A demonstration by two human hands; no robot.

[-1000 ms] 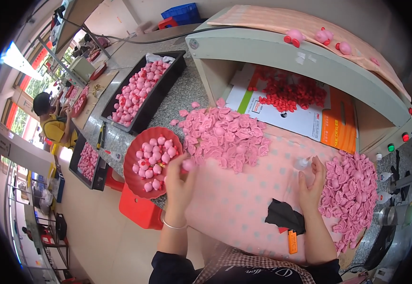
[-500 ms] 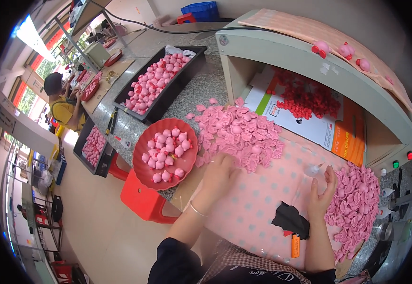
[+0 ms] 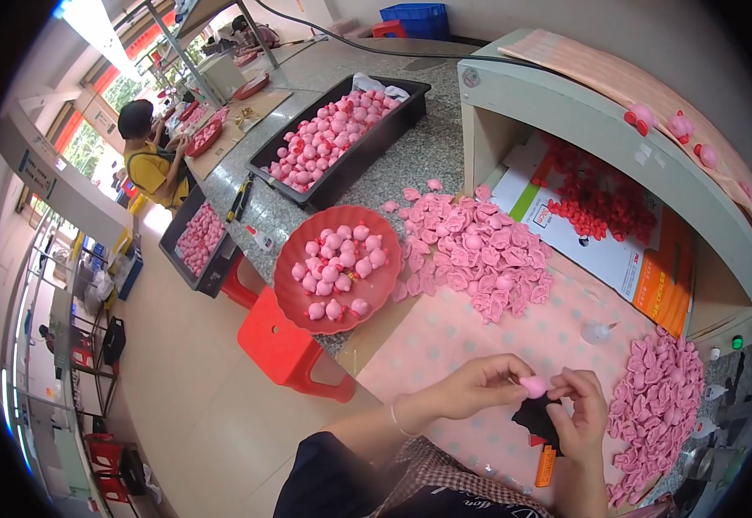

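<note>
Both hands meet low over the near edge of the surface (image 3: 445, 337), which wears a pink dotted cloth; left hand (image 3: 479, 387) and right hand (image 3: 579, 413) pinch one small pink piece (image 3: 533, 386) between their fingertips, each grip closed on it; a black item (image 3: 538, 416) sits just beneath, partly hidden by the right hand, kind unclear. Far of the hands lies a heap of pink petal-shaped parts (image 3: 479, 255); a second heap (image 3: 656, 401) lies to the right; a red round tray (image 3: 341, 268) of plump pink figures sits left, a black bin (image 3: 341, 142) of the same beyond it. Judgement: the piece looks soft, so light fingertip pressure suits; keep it close over the cloth so a slip lands nearby; turn it between the thumbs rather than squeezing; keep wrists steady.
</note>
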